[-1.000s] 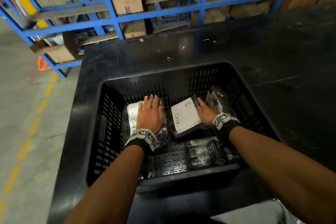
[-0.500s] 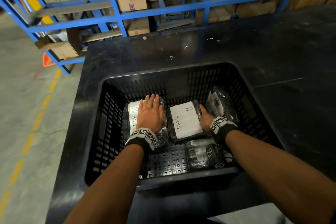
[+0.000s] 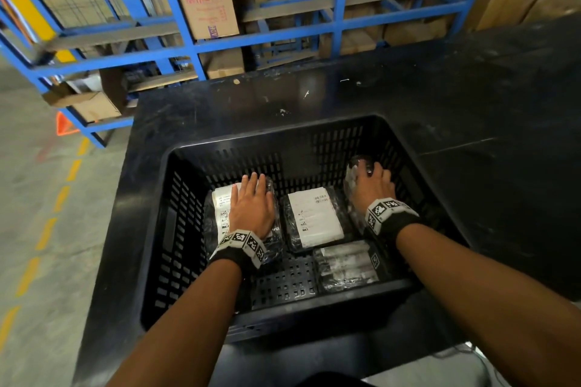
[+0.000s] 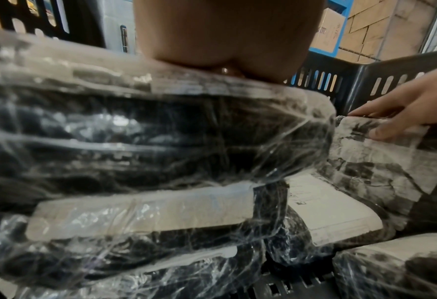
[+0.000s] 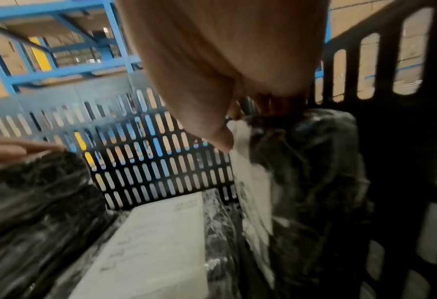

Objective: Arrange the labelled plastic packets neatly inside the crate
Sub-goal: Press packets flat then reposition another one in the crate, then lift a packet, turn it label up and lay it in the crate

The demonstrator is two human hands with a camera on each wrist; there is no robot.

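Observation:
A black slotted crate [image 3: 176, 229] stands on a black table and holds several clear plastic packets with white labels. My left hand [image 3: 251, 207] lies flat with straight fingers on the left packet [image 3: 220, 214]. The middle packet [image 3: 314, 218] lies flat, label up, untouched. My right hand [image 3: 374, 185] grips the top of the right packet [image 3: 353, 176], which stands tilted against the crate's right wall; the wrist views show the thumb [image 5: 220, 139] and fingers [image 4: 391, 125] curled on its top edge. A fourth packet [image 3: 345, 264] lies near the front wall.
The black table [image 3: 471, 110] stretches to the right and behind the crate. Blue metal racking [image 3: 188, 25] with cardboard boxes stands beyond it. Grey floor with a dashed yellow line [image 3: 47, 229] runs along the left. Bare crate floor [image 3: 283, 283] shows at the front middle.
My right hand left the middle packet, now lying flat, and moved right to grip the tilted packet by the wall. The left hand stayed pressed on the left packet.

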